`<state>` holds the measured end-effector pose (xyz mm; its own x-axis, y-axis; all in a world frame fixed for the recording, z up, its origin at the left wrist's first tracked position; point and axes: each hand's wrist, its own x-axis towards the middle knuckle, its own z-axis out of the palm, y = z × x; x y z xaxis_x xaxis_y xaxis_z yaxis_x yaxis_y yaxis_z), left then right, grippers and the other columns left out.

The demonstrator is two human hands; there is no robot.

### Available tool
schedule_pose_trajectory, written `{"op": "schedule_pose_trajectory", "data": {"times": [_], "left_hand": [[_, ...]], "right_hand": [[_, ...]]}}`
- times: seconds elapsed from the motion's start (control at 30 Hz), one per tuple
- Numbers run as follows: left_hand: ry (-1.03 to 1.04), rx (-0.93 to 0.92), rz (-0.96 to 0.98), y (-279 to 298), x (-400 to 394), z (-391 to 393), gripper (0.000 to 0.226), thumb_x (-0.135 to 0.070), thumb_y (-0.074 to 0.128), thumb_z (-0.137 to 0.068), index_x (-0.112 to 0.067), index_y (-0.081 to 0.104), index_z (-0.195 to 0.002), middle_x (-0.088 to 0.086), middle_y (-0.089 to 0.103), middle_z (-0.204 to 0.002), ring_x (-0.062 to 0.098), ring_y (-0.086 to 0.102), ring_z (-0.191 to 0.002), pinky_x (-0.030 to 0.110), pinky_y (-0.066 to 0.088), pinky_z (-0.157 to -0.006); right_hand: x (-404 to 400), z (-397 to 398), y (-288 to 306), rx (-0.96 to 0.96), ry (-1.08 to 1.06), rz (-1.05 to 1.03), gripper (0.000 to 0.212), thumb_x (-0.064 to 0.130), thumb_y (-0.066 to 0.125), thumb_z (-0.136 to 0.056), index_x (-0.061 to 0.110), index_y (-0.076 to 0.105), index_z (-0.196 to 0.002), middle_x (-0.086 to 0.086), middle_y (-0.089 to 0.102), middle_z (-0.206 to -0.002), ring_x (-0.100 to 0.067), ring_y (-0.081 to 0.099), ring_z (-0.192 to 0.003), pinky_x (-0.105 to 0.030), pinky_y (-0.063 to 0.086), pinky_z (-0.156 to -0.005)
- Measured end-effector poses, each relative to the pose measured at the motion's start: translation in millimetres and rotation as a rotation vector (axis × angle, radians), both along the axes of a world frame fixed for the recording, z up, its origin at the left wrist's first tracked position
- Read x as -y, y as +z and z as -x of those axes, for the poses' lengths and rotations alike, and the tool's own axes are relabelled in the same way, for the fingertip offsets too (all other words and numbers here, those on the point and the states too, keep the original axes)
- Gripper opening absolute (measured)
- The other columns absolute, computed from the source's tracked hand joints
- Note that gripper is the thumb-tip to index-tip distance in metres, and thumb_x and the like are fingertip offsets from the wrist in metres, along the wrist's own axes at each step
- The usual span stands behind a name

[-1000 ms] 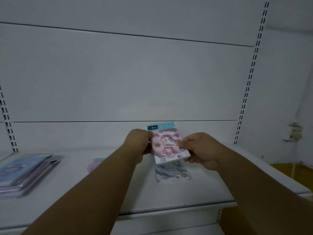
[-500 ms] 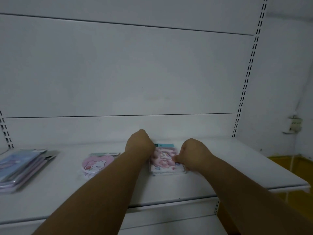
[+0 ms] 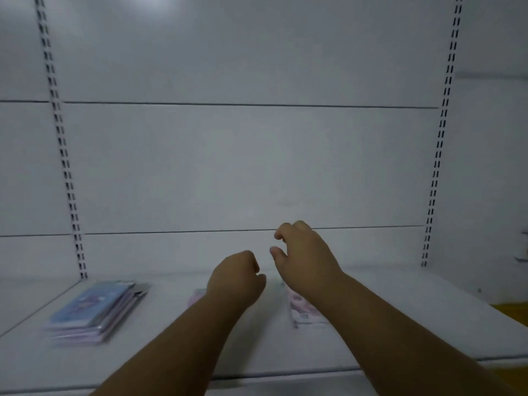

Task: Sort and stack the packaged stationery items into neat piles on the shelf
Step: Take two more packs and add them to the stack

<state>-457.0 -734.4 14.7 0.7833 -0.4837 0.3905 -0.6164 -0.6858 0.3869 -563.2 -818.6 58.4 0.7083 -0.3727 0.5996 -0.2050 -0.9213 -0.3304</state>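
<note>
A small pile of pink packaged stationery (image 3: pixel 303 311) lies flat on the white shelf (image 3: pixel 400 324), partly hidden under my right forearm. My right hand (image 3: pixel 303 252) is raised above it, fingers curled apart, holding nothing. My left hand (image 3: pixel 235 277) hovers beside it in a loose fist, also holding nothing. A pink round package (image 3: pixel 195 298) peeks out behind my left wrist. A stack of blue and lilac packages (image 3: pixel 91 312) rests at the shelf's left.
White back panels and slotted uprights (image 3: pixel 65 164) frame the shelf bay. A yellow floor patch (image 3: pixel 511 312) shows past the shelf's right end. A second shelf section begins at the far left.
Both hands have let go of the pink package, which now lies on the small pile, and have lifted off it. The view has shifted rightward and is blurred.
</note>
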Motion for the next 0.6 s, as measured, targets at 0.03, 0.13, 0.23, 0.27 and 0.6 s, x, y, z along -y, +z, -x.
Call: {"op": "schedule_pose_trajectory", "data": {"times": [0.03,0.13,0.23,0.27,0.6], "left_hand": [[0.011,0.011,0.01,3.5,-19.8,-2.6,0.021,-0.036,0.063,-0.088,-0.022,0.062,-0.104,-0.005,0.065,-0.097,0.012,0.058,-0.084,0.024,0.047,-0.075],[0.043,0.049,0.029,13.4,-90.1,-14.4,0.023,-0.041,0.062,-0.087,-0.024,0.062,-0.102,-0.006,0.066,-0.097,0.012,0.059,-0.085,0.026,0.052,-0.079],[0.108,0.076,0.038,16.4,-184.2,-30.4,0.025,-0.044,0.062,-0.088,-0.024,0.061,-0.104,-0.006,0.064,-0.098,0.011,0.06,-0.086,0.027,0.053,-0.081],[0.138,0.084,0.035,15.0,-218.8,-36.5,0.026,-0.045,0.062,-0.088,-0.025,0.061,-0.105,-0.007,0.064,-0.098,0.01,0.059,-0.086,0.027,0.053,-0.081],[0.418,0.109,-0.087,0.8,-507.5,-97.7,0.032,-0.048,0.056,-0.091,-0.027,0.06,-0.114,-0.007,0.065,-0.111,0.011,0.059,-0.096,0.029,0.051,-0.088]], "right_hand": [[-18.2,-8.0,7.7,0.025,0.033,0.024,0.03,0.033,0.055,-0.093,0.021,0.055,-0.121,-0.001,0.054,-0.118,-0.018,0.056,-0.105,-0.029,0.048,-0.088],[-85.6,-34.6,28.6,0.075,0.129,0.077,0.032,0.034,0.056,-0.093,0.022,0.053,-0.122,0.0,0.054,-0.119,-0.017,0.054,-0.106,-0.029,0.048,-0.087],[-170.0,-68.8,41.3,0.097,0.23,0.12,0.035,0.035,0.056,-0.092,0.021,0.052,-0.124,-0.002,0.054,-0.119,-0.018,0.054,-0.104,-0.031,0.049,-0.087],[-199.3,-81.1,43.3,0.1,0.261,0.133,0.035,0.036,0.056,-0.092,0.021,0.052,-0.123,-0.002,0.054,-0.118,-0.019,0.054,-0.104,-0.032,0.05,-0.088],[-449.6,-191.6,43.5,0.033,0.438,0.19,0.039,0.043,0.055,-0.089,0.021,0.05,-0.121,-0.005,0.053,-0.117,-0.023,0.053,-0.104,-0.039,0.05,-0.088]]}}
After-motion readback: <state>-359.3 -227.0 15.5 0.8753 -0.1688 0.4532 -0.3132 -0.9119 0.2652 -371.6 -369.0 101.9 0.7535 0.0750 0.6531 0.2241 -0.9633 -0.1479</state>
